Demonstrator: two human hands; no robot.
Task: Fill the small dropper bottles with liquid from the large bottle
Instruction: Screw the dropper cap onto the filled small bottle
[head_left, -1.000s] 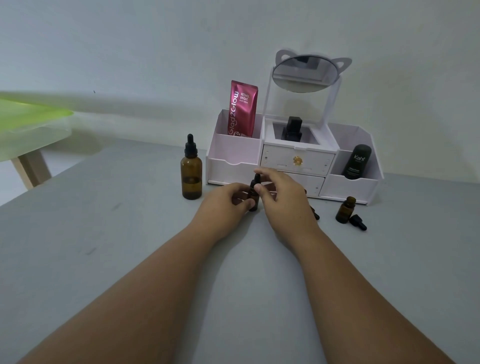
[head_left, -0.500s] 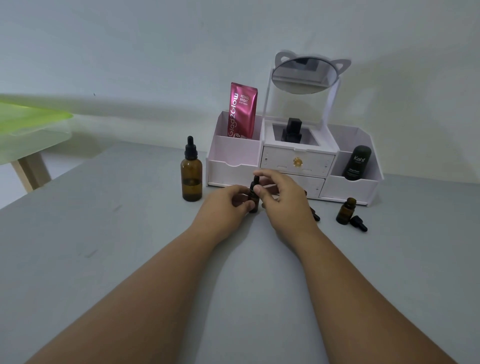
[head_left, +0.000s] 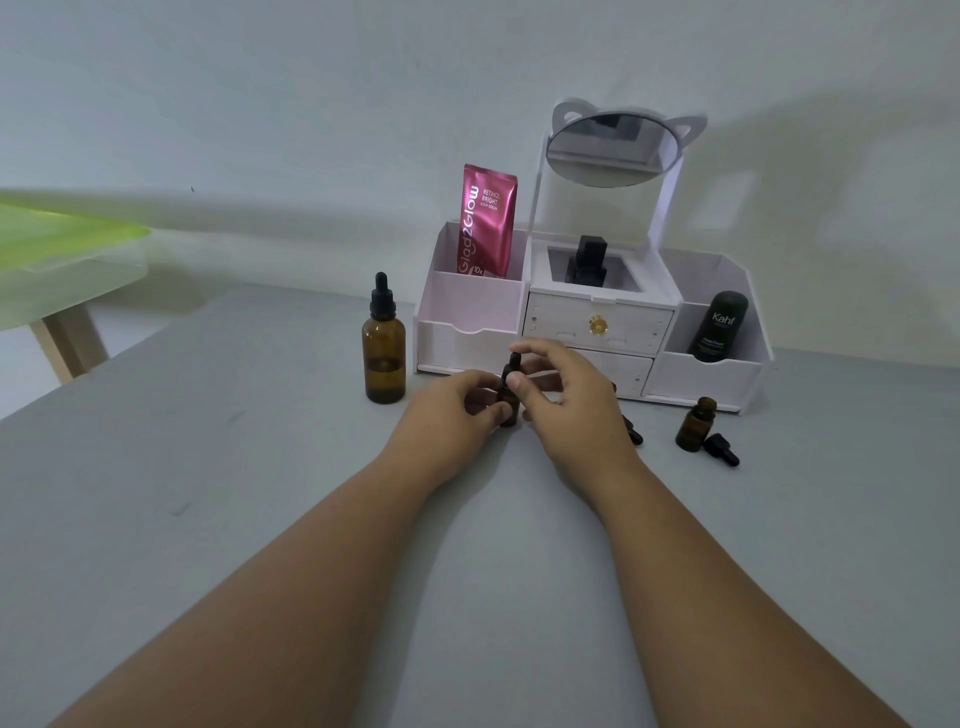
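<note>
Your left hand (head_left: 452, 410) curls round the amber body of a small dropper bottle (head_left: 508, 404), which stands upright on the desk (head_left: 208, 467). Your right hand (head_left: 566, 400) pinches that bottle's black dropper top between thumb and forefinger, with the other fingers loosely spread. You cannot tell from here whether the top is screwed tight.

The large bottle (head_left: 384, 353) stands upright at about 10 o'clock from your hands, near them but apart. Its dropper cap is on, and a darker band shows in its lower half.

At 3 o'clock from your hands, a second small bottle (head_left: 695, 425) stands uncapped. A loose dropper cap (head_left: 721, 449) lies just beside it at its 4 o'clock. The tip of another black dropper (head_left: 634, 435) shows past your right hand.

At 12 o'clock sits a white organiser (head_left: 467, 332) with a mirror (head_left: 613, 150) on top. It holds a pink sachet (head_left: 487, 221) in its left compartment, a black bottle (head_left: 587, 260) in the middle well and a dark Kahf bottle (head_left: 719, 327) on the right.
</note>
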